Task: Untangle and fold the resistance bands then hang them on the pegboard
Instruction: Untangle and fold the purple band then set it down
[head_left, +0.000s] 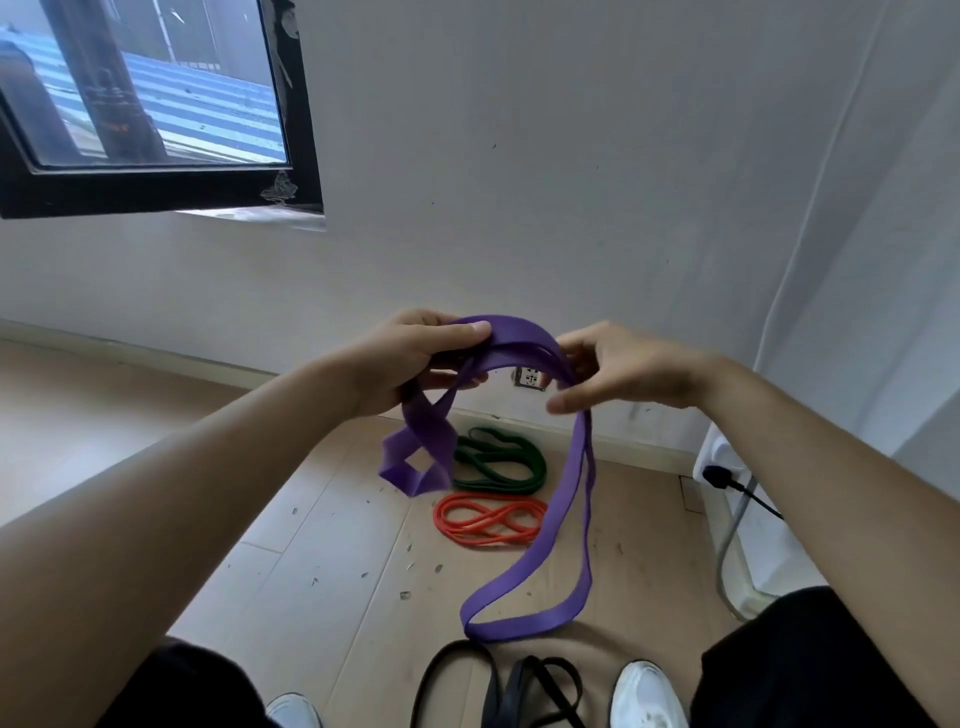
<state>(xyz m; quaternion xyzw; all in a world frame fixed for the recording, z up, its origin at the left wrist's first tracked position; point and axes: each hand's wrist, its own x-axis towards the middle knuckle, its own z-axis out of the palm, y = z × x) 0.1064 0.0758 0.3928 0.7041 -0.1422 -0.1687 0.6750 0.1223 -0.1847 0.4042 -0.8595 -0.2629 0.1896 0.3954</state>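
A wide purple resistance band (524, 582) hangs in the air between my hands. My left hand (415, 358) grips its upper left part, thumb on top, and a short twisted loop dangles below that hand. My right hand (618, 371) pinches the band's top right bend with curled fingers, and a long loop drops from there almost to the floor. On the wooden floor beyond lie a coiled green band (501, 462) and a coiled orange band (491, 519). A black band (519, 686) lies between my feet. No pegboard is in view.
A white wall (519, 182) stands close ahead, with a wall socket (530, 376) low down and a black-framed window (156, 192) at upper left. A white curtain and a white stand with a black plug (719, 475) are at the right. Small debris dots the floor.
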